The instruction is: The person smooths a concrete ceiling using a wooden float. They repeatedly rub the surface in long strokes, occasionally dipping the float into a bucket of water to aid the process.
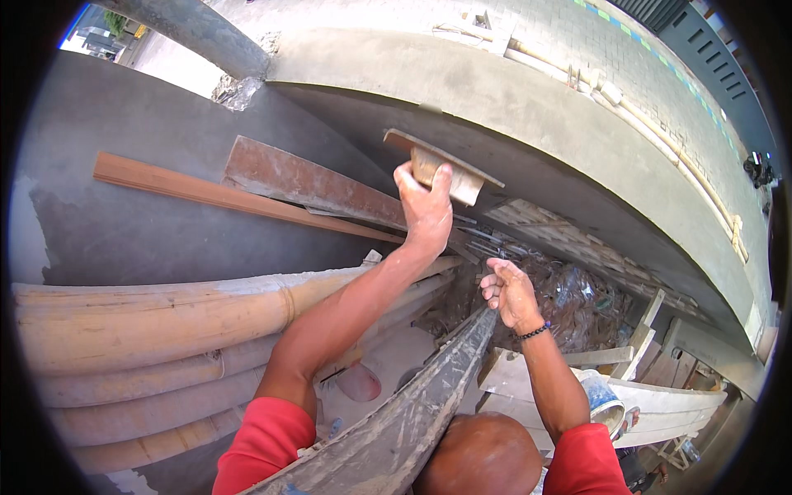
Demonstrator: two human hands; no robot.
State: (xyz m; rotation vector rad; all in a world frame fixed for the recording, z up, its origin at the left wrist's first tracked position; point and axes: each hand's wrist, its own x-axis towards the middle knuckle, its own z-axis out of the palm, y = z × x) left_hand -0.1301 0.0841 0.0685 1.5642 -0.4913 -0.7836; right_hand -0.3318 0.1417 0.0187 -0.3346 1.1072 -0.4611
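My left hand [427,202] is closed round the block-shaped handle of a plastering float [460,183]. The float's thin plate faces the shaded grey plastered wall [363,111], at or very near its surface; I cannot tell whether it touches. Lower and to the right, my right hand [513,295] hangs in the air with a dark beaded bracelet [535,330] at its wrist. Its fingers are loosely curled and a little apart, with nothing visible in them. Just below that hand ends a mortar-smeared grey beam [404,404], which runs up from the lower edge.
Thick bamboo poles [148,326] lie at the left. A reddish-brown plank [305,177] and a narrow wooden strip [190,188] lean by the left wall. Crumpled plastic litter [577,301] fills the gap beyond my right hand. A paint-stained bucket [601,400] stands near pale boards [668,400].
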